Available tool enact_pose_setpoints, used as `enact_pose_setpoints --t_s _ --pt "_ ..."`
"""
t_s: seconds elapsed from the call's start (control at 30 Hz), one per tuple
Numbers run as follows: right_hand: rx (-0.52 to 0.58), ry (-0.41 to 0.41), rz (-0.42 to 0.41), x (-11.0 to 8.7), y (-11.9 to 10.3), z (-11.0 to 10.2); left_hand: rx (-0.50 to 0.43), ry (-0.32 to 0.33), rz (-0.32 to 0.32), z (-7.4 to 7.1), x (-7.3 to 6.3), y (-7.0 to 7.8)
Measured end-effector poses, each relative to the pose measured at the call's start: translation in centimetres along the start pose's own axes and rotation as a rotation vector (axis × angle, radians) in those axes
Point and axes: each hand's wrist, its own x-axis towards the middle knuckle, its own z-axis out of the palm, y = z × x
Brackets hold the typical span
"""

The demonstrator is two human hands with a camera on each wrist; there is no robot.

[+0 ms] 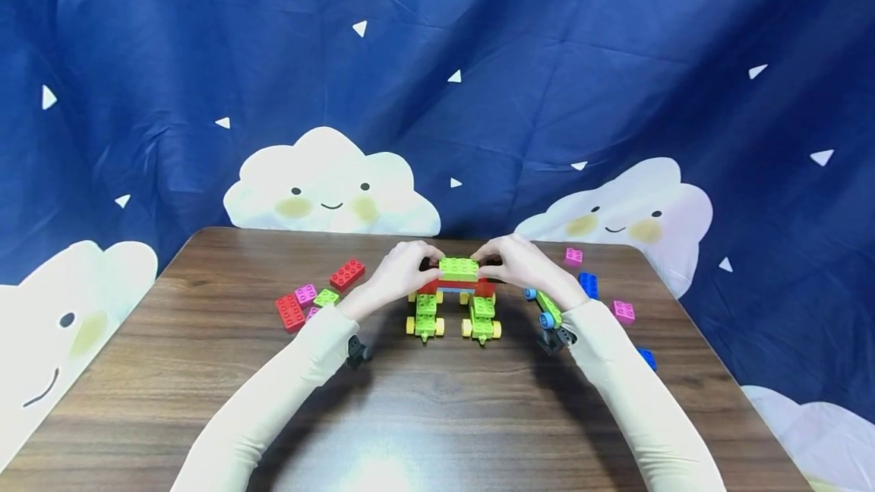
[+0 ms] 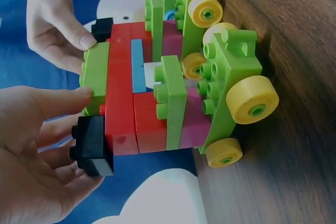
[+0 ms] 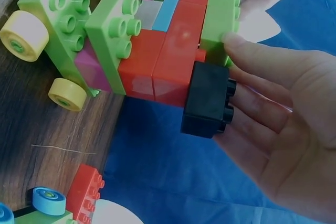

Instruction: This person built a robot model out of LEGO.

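Grasping the green brick point(image 1: 459, 269) by its ends with left hand point(image 1: 398, 267) and right hand point(image 1: 519, 261); equally near both. Lies lengthwise from fingertips point(image 2: 79, 96) to fingertips, directly above the red brick point(image 2: 119, 93).

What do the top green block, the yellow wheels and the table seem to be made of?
Green block: probably moulded hard plastic, smooth, judging by its uniform colour and round studs. Yellow wheels: likely smooth plastic, evenly coloured, though rubber can't be ruled out. Table: wood or printed laminate; brown grain shows, and glare suggests a glossy finish.
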Motion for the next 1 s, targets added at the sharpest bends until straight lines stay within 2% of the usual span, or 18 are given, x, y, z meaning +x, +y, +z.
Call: enact_pose_setpoints --t_s 0.1,0.33,0.47,0.73,1.0 --pt "0.006 -0.003 0.007 0.0 0.1 0.1 -0.003 -0.028 0.025 -0.2 0.1 -0.3" --pt "0.006 -0.024 0.030 0.2 0.0 -0.1 -0.119 -0.163 0.088 -1.5 0.9 -1.4" --pt "-0.003 -0.036 0.045 0.0 -0.1 -0.2 -0.133 -0.207 0.116 -1.7 1.1 -1.7" --pt "0.005 -0.025 0.043 -0.1 0.0 -0.2 -0.164 -0.149 0.114 -1.3 0.9 -1.6" --pt "0.042 -0.011 0.005 -0.6 0.3 0.2 -0.143 -0.088 0.087 -0.8 0.5 -1.5"
